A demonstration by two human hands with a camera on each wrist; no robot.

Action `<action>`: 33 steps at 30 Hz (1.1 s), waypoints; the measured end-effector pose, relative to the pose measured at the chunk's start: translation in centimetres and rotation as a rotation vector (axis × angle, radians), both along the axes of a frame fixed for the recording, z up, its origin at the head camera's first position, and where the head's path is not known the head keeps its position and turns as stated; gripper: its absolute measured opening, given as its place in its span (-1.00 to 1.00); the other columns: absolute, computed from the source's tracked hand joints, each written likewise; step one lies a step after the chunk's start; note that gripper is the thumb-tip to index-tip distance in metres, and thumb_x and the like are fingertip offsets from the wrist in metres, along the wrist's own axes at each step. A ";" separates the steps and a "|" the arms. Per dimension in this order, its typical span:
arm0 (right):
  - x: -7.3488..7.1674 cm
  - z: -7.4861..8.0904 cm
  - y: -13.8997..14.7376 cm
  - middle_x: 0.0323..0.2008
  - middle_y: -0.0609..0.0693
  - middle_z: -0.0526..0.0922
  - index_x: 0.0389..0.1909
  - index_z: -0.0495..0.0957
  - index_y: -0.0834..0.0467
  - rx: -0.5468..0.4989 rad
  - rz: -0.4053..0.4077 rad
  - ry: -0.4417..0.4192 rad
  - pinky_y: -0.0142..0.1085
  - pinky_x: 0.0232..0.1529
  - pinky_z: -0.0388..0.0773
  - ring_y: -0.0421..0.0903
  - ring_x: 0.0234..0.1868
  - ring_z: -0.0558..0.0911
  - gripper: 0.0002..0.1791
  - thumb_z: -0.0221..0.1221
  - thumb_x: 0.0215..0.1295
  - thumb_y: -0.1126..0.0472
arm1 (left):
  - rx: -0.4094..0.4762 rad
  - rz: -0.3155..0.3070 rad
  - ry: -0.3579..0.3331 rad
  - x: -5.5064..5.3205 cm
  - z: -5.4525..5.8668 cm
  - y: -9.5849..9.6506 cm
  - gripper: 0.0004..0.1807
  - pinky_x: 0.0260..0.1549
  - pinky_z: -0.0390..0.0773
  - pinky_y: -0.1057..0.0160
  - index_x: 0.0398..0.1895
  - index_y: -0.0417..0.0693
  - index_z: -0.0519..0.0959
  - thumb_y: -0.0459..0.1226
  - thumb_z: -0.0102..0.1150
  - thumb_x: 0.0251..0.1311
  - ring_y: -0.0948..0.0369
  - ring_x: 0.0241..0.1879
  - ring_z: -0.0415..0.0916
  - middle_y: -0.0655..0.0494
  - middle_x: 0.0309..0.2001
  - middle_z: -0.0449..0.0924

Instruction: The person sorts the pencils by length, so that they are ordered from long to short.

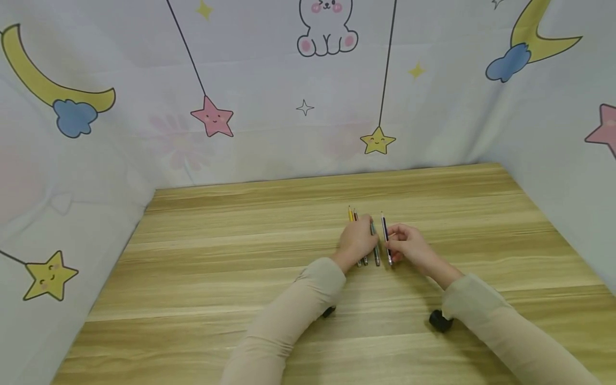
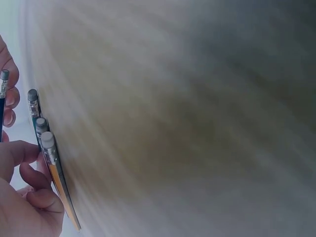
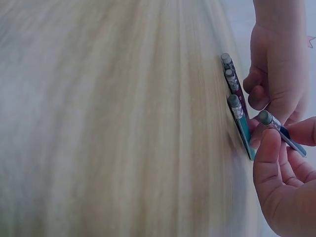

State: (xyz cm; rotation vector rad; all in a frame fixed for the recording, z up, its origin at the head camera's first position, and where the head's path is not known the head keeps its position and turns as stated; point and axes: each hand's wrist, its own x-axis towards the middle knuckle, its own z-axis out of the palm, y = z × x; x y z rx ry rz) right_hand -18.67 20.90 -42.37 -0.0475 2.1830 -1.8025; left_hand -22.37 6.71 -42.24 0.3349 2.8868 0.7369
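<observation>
My right hand pinches a dark blue pencil between thumb and fingers, its eraser end toward me. In the right wrist view the grey eraser of that pencil shows right above the fingertips. To its left, my left hand lies over several other pencils, fingers bent, with a fingertip right at them; its grip is partly hidden. Among these are a teal pencil, a yellow pencil and a dark pencil beside it. Their eraser ends point toward me, and the pencils lie nearly parallel.
The wood-grain table reaches back to a white cloth printed with stars and moons, which also hangs at both sides. A black cylindrical piece sits by the right sleeve, and a small black piece by the left sleeve.
</observation>
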 end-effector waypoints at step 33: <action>-1.5 0.7 -0.3 -0.56 -0.11 0.48 0.05 0.22 0.45 0.056 -0.021 -0.006 -0.42 -0.59 0.48 -0.28 -0.64 0.44 -0.56 -0.01 0.12 0.41 | -0.048 -0.024 0.025 -0.9 0.0 -0.9 -0.74 -0.53 0.44 0.42 -0.15 -0.02 0.57 -0.24 0.11 0.05 0.30 -0.44 0.47 0.16 -0.26 0.62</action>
